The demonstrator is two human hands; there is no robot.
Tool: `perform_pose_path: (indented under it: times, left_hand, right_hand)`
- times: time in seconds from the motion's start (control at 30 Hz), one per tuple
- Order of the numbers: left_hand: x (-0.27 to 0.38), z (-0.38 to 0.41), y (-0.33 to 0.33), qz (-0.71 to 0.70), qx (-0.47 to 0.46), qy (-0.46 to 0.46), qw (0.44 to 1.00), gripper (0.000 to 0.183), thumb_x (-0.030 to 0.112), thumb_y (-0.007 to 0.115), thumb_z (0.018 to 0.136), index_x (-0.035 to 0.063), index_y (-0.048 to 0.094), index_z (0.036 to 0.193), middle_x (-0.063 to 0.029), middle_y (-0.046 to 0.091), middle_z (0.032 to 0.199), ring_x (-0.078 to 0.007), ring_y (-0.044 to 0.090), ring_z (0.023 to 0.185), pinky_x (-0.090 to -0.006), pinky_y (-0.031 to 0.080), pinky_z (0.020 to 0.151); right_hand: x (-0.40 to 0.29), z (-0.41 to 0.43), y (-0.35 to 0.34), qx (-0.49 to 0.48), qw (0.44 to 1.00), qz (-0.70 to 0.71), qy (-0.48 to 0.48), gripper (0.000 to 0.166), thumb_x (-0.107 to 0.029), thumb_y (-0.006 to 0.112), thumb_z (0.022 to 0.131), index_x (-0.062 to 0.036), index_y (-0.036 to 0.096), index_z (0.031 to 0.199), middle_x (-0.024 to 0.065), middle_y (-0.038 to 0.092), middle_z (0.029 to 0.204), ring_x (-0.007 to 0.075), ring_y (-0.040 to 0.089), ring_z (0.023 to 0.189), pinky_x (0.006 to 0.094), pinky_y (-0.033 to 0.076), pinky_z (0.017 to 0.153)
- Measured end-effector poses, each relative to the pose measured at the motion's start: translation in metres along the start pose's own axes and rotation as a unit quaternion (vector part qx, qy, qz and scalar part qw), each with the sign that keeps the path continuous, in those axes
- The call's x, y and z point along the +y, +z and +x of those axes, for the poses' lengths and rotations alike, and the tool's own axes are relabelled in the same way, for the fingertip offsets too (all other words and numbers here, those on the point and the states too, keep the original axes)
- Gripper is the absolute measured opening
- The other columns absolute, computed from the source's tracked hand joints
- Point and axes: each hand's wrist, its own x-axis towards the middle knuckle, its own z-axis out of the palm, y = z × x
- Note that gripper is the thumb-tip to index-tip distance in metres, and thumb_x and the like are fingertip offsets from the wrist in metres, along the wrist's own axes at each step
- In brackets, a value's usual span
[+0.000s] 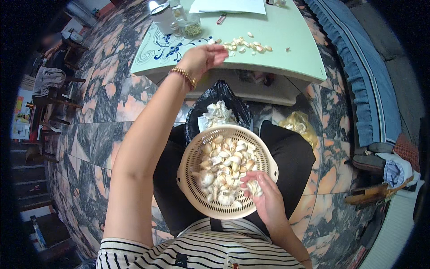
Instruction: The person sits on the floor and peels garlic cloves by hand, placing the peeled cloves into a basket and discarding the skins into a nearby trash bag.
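A beige plastic colander rests on my lap, holding loose garlic cloves and a few whole garlic bulbs. My right hand is over its right side, fingers curled around a piece of garlic with papery skin. Stretched forward, my left hand is at the near edge of the pale green table, slightly blurred, with its fingers extended and nothing visible in them. Just beyond its fingertips lies a scatter of garlic cloves.
Between my knees and the table stands a black plastic bag with garlic skins. A yellow bag sits on the floor at right. Jars, paper and a red-handled tool are on the table. Another person sits far left.
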Motion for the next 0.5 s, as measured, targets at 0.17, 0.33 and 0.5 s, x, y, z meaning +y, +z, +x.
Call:
perform_pose_path:
  times: [0.17,0.33,0.5]
  left_hand:
    - [-0.076,-0.048,-0.035,0.205,-0.068,-0.060,0.975,0.029,0.009,0.052,0.099,0.0024,0.058,0.126,-0.0082,0.061,0.129,-0.0197,0.059,0.116,-0.0329,0.048,0.099]
    - [-0.080,-0.118,-0.007,0.502,0.017,0.207,0.840,0.037,0.019,0.064,0.091,0.0051,0.059,0.125,-0.0166,0.061,0.125,-0.0294,0.056,0.120,-0.0399,0.044,0.101]
    - [-0.075,-0.197,0.025,0.302,-0.091,0.180,0.932,0.022,0.007,0.062,0.091,0.0044,0.066,0.113,-0.0080,0.067,0.111,-0.0165,0.064,0.101,-0.0305,0.051,0.086]
  right_hand:
    - [0.010,0.008,0.003,-0.009,0.999,0.045,0.001,0.038,-0.026,0.037,0.106,0.0041,0.052,0.122,0.0193,0.058,0.117,0.0274,0.058,0.111,0.0363,0.049,0.088]
    - [0.009,0.014,0.007,-0.011,0.997,0.072,0.004,0.050,-0.034,0.030,0.107,0.0073,0.045,0.130,0.0262,0.057,0.122,0.0330,0.059,0.113,0.0384,0.050,0.091]
    - [0.013,0.015,0.018,-0.023,0.996,0.088,0.023,0.053,-0.037,0.026,0.107,0.0062,0.042,0.133,0.0267,0.056,0.124,0.0328,0.059,0.114,0.0391,0.050,0.092]
